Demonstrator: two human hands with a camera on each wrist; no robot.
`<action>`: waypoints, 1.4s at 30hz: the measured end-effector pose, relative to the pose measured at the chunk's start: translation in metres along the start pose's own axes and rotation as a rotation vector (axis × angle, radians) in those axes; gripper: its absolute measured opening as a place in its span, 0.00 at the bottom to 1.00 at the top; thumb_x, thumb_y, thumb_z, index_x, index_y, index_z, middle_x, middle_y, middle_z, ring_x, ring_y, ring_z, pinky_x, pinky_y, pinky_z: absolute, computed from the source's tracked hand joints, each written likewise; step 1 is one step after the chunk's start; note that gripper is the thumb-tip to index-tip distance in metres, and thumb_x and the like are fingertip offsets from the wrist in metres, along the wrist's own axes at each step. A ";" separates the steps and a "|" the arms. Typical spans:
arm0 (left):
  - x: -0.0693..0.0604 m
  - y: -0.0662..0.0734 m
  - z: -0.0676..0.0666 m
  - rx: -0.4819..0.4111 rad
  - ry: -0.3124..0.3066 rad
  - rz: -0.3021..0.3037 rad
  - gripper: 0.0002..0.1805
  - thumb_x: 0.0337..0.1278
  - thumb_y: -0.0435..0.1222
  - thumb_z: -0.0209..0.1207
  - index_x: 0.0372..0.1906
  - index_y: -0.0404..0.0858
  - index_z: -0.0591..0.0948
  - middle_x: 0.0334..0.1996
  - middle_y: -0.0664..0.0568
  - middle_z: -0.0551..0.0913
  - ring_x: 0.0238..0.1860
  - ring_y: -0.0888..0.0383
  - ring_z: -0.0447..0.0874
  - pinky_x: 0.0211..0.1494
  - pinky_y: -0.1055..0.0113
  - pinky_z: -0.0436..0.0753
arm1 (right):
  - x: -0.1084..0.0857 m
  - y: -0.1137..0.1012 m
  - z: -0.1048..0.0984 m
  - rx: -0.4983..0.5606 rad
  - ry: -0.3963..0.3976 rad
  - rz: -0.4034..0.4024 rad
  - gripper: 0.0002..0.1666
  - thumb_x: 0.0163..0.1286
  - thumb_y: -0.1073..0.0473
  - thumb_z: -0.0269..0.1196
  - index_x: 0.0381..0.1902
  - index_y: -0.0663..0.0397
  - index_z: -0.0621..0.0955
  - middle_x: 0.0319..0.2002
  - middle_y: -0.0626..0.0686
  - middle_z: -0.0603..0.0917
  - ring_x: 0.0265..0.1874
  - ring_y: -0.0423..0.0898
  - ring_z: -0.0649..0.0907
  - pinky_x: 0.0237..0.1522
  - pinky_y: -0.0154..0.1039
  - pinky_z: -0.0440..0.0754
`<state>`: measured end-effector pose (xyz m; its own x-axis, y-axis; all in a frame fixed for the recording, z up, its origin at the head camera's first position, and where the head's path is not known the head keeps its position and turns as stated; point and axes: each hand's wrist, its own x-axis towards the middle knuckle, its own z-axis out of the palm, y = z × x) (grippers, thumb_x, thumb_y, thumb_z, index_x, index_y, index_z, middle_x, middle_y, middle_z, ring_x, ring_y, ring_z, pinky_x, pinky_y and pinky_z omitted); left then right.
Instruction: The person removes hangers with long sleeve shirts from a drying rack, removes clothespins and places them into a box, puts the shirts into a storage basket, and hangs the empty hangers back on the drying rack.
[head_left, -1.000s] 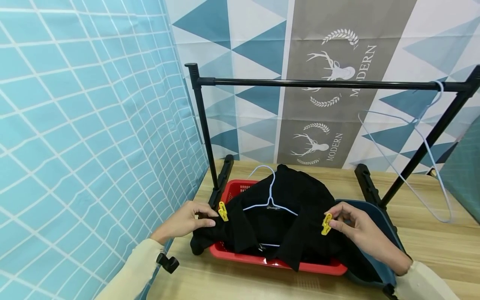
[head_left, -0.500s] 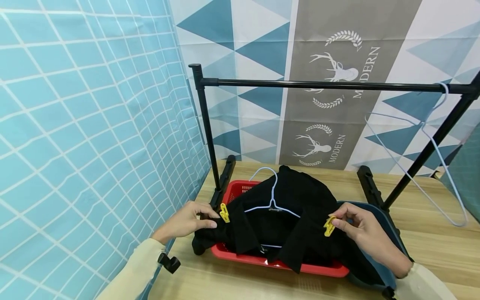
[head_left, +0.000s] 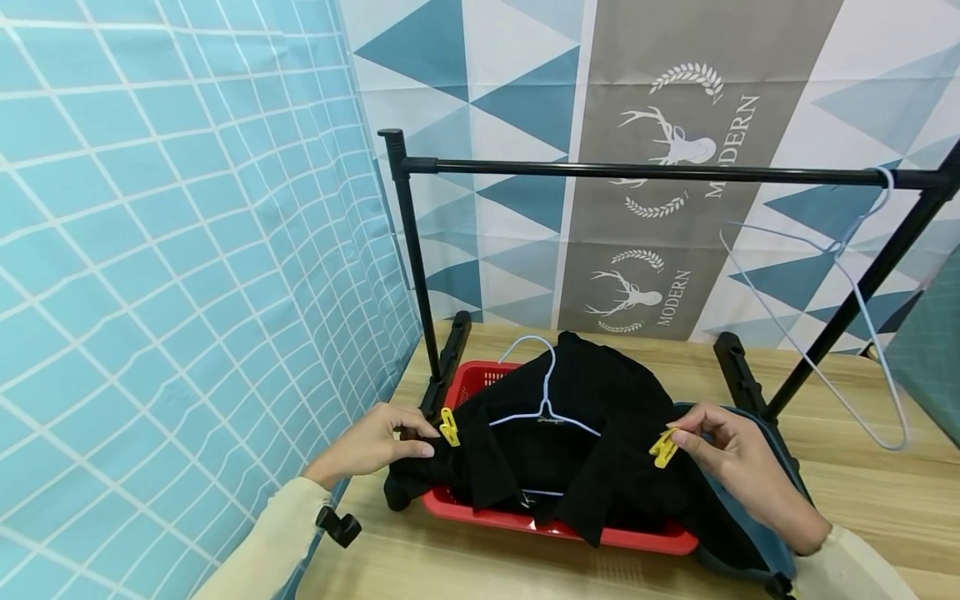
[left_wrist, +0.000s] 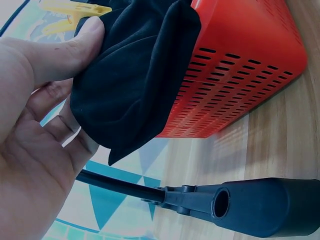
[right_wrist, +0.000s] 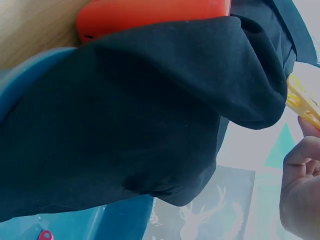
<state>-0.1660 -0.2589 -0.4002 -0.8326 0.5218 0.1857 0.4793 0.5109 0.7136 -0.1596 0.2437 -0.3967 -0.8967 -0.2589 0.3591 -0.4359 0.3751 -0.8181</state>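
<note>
A black collared garment (head_left: 637, 392) lies over a red basket (head_left: 487, 518), with a light-blue hanger (head_left: 545, 392) inside its neck. My left hand (head_left: 378, 442) pinches the cloth at the left shoulder; in the left wrist view the thumb presses it against the fingers. Close to that thumb a yellow clothespin (head_left: 449, 426) sits on the cloth. Between thumb and fingers, my right hand (head_left: 731, 458) pinches a second yellow clothespin (head_left: 664, 448) at the right shoulder. Its tip meets the garment's edge in the right wrist view (right_wrist: 295, 97); whether it bites the cloth I cannot tell.
A black clothes rack (head_left: 637, 172) stands over the wooden table (head_left: 420, 567). Another light-blue hanger (head_left: 836, 248) hangs at the bar's right end. Under the garment's right side is a blue basin (head_left: 757, 533); a small pink item (right_wrist: 45, 235) lies in it.
The right hand has shifted slightly right and turned its clothespin. The hanger on the bar sways. My left hand keeps its hold on the garment; the whole view has shifted a little.
</note>
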 end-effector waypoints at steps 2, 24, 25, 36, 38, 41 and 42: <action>0.000 0.000 0.000 -0.003 -0.001 0.000 0.07 0.62 0.42 0.71 0.44 0.55 0.91 0.40 0.65 0.87 0.45 0.61 0.84 0.51 0.60 0.81 | 0.000 0.000 -0.001 0.003 0.008 0.004 0.02 0.75 0.65 0.63 0.43 0.56 0.84 0.27 0.54 0.78 0.15 0.49 0.70 0.14 0.41 0.68; 0.000 0.001 0.001 0.029 0.001 -0.014 0.07 0.63 0.42 0.70 0.44 0.55 0.91 0.41 0.66 0.87 0.41 0.61 0.83 0.42 0.63 0.80 | 0.001 0.003 -0.007 0.031 0.032 0.028 0.10 0.78 0.64 0.60 0.52 0.64 0.78 0.32 0.51 0.79 0.17 0.48 0.71 0.15 0.44 0.69; 0.000 0.001 0.001 0.029 0.001 -0.007 0.07 0.63 0.42 0.70 0.44 0.55 0.91 0.41 0.65 0.87 0.41 0.61 0.83 0.43 0.63 0.80 | 0.000 0.004 -0.007 0.019 0.032 0.030 0.11 0.79 0.63 0.60 0.53 0.63 0.78 0.33 0.51 0.79 0.17 0.48 0.72 0.15 0.43 0.69; 0.000 0.000 0.001 0.011 0.001 0.043 0.07 0.63 0.43 0.70 0.44 0.54 0.91 0.39 0.64 0.86 0.41 0.61 0.82 0.42 0.64 0.80 | -0.001 0.018 -0.013 -0.133 0.092 0.054 0.16 0.78 0.58 0.62 0.59 0.57 0.79 0.33 0.53 0.77 0.16 0.49 0.72 0.14 0.40 0.70; 0.000 -0.001 0.002 0.009 0.001 0.041 0.06 0.63 0.43 0.70 0.44 0.54 0.90 0.39 0.64 0.86 0.41 0.60 0.82 0.42 0.64 0.80 | -0.001 0.021 -0.015 -0.143 0.094 0.075 0.17 0.79 0.56 0.62 0.60 0.57 0.79 0.33 0.53 0.77 0.16 0.48 0.72 0.14 0.40 0.70; 0.000 -0.001 0.002 0.008 0.002 0.043 0.06 0.63 0.43 0.70 0.44 0.54 0.90 0.39 0.64 0.86 0.41 0.60 0.82 0.43 0.64 0.80 | -0.001 0.027 -0.017 -0.147 0.094 0.102 0.19 0.79 0.55 0.61 0.61 0.58 0.79 0.34 0.54 0.78 0.16 0.48 0.72 0.14 0.41 0.71; 0.001 -0.002 0.002 0.009 0.002 0.044 0.06 0.63 0.43 0.70 0.44 0.54 0.90 0.39 0.64 0.86 0.41 0.60 0.82 0.43 0.64 0.80 | -0.001 0.029 -0.018 -0.153 0.096 0.110 0.19 0.79 0.55 0.61 0.61 0.59 0.79 0.35 0.53 0.78 0.16 0.48 0.72 0.14 0.40 0.71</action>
<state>-0.1668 -0.2580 -0.4026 -0.8115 0.5423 0.2177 0.5175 0.4938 0.6988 -0.1727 0.2705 -0.4124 -0.9394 -0.1259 0.3188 -0.3354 0.5290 -0.7795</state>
